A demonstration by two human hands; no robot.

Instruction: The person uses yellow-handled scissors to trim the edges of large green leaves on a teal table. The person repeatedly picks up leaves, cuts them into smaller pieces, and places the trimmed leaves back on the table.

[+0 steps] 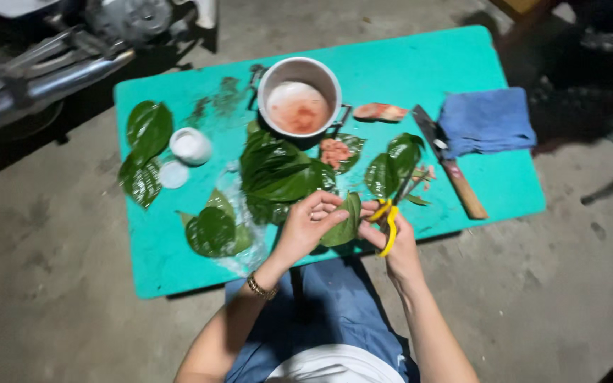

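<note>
Currently: left hand point(308, 222) pinching a folded green leaf point(344, 223), grip pressed on its left edge, held just above the near edge of the counter point(420, 67). Leaf glossy, smooth, heart-like, creased lengthwise, tip pointing up toward 12 o'clock. Right hand point(394, 237) at 3 o'clock of the leaf, fingers closed through the yellow plastic handles of scissors point(393, 209); dark blades angled toward 1 o'clock, blade gap not readable.

Counter: flat turquoise top, scuffed, dark smears near the far edge. Round metal pot point(299, 99) at 12 o'clock of the hands, reddish-white residue inside. Pile of similar shiny leaves point(278, 174) between pot and hands. More leaves point(147, 149) at 10 o'clock, plus one pair on clear crinkled plastic point(211, 230) at 9 o'clock. Small white round jar point(191, 146) with its flat lid point(173, 174) just beside. Knife point(448, 163), wooden handle, dark blade, at 2 o'clock, touching a folded blue cloth point(487, 120). Pinkish chunk point(381, 111) right of the pot.
</note>
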